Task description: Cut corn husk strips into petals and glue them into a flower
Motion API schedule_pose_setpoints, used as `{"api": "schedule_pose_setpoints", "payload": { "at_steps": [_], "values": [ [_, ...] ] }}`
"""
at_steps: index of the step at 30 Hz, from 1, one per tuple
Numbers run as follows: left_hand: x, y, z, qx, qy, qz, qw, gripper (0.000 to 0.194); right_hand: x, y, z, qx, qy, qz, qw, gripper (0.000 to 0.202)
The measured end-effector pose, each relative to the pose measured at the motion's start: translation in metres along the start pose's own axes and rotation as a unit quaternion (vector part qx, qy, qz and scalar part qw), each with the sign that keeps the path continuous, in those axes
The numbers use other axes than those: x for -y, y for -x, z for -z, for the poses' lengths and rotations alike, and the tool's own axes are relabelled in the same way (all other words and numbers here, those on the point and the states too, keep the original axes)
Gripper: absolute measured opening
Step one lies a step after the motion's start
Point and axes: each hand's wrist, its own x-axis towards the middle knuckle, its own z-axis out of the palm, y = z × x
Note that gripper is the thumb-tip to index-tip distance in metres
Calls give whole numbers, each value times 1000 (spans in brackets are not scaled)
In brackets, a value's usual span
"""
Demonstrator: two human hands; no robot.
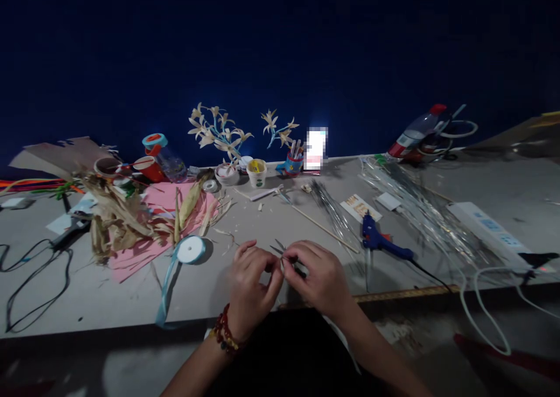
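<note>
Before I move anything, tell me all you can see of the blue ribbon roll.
The blue ribbon roll lies on the grey table, left of the left hand. Its round white face, with a small centre hole, is turned up; light-blue, satin-looking ribbon wraps around it. A loose tail runs to the near table edge and seems to droop over. Neither hand touches it.

On the grey table (205, 295) lie pink paper (139, 260), a ribbon roll (191, 249), a thin stick (325, 228) — and, farther right, a blue glue gun (385, 243).
</note>
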Motion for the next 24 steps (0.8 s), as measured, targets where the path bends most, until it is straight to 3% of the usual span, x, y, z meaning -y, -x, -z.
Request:
{"api": "schedule_pose_setpoints", "payload": {
  "at_steps": [7, 13, 16, 21, 24],
  "values": [
    [4, 0, 1, -33, -5, 4, 999, 15, -19, 3, 13, -58, 58, -13, 997, 13],
    [1, -2, -1, -25, 1, -1, 1000, 14, -3, 3, 2, 3, 8, -14, 1000, 4],
    [1, -2, -1, -21, -3, -2, 1000, 14, -2, 0, -4, 2, 17, -6, 1000, 12],
    [5, 0, 2, -46, -8, 5, 999, 15, -14, 1, 9, -46, 39, -33, 998, 12],
    [5, 0, 1, -40, 0, 7, 999, 14, -12, 1, 12, -23, -2, -49, 999, 4]
  ]
}}
